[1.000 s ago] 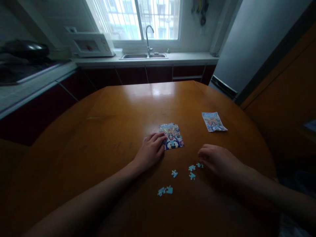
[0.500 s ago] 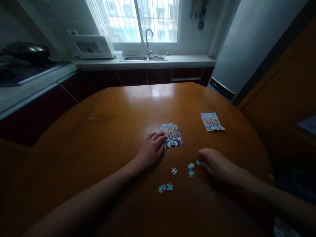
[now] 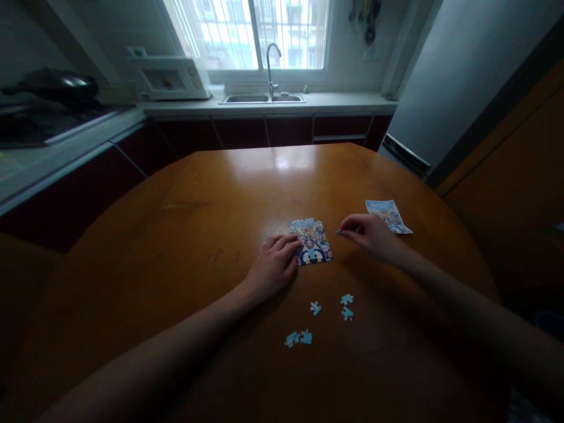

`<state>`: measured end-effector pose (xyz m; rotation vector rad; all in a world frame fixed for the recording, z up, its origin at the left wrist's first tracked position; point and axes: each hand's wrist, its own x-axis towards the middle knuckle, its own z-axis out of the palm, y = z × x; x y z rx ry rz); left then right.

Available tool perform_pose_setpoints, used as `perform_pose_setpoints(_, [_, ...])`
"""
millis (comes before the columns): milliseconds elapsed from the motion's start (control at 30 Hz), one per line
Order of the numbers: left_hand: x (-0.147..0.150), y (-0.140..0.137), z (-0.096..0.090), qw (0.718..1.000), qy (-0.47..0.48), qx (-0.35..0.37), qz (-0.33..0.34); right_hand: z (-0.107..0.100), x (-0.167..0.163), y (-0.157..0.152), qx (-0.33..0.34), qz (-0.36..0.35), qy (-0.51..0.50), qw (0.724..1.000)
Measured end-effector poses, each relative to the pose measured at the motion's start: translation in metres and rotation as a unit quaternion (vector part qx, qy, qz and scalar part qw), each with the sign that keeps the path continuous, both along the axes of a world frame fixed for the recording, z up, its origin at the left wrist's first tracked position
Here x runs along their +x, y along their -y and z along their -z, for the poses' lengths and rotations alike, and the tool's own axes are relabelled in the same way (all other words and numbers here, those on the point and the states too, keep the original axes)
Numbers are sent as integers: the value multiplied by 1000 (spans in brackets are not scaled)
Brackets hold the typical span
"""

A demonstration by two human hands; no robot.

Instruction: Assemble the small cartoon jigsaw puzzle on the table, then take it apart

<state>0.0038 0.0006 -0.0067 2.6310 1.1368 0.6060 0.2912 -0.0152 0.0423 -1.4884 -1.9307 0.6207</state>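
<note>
A small bluish jigsaw piece (image 3: 338, 232), pinched in the right hand (image 3: 372, 235), is now brought from the near side to just right of the multicoloured, partly joined rectangular jigsaw (image 3: 314, 238) — steadied at left under the loosely spread left hand (image 3: 277, 258) — so five pale-blue knobbed loose pieces (image 3: 306, 337) are left near.

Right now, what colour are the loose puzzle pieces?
The loose puzzle pieces look pale blue; head view.

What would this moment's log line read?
left hand: on multicoloured rectangular jigsaw | right hand: pinching small bluish jigsaw piece | loose light-blue knobbed pieces: on brown wooden table
</note>
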Motion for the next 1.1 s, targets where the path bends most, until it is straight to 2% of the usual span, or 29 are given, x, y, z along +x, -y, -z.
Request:
perform_pose_setpoints(133, [-1,1,0,1000,0,-1,1,24,-8,-64,48,-10,-30,998])
perform_pose_setpoints(267, [-2,2,-1,1000,0,-6,-2,50,-11,-96,39,-36,-32,998])
perform_pose_setpoints(400, [0,3,-2,1000,-1,-17,-5,61,-7,-101,43,-69,-28,996])
perform_pose_setpoints(767, [0,4,-2,1000,4,-18,-6,60,-9,-99,72,-96,-5,993])
perform_pose_setpoints(1100, [1,3,-4,1000,4,-17,-9,57,-12,-95,74,-74,21,994])
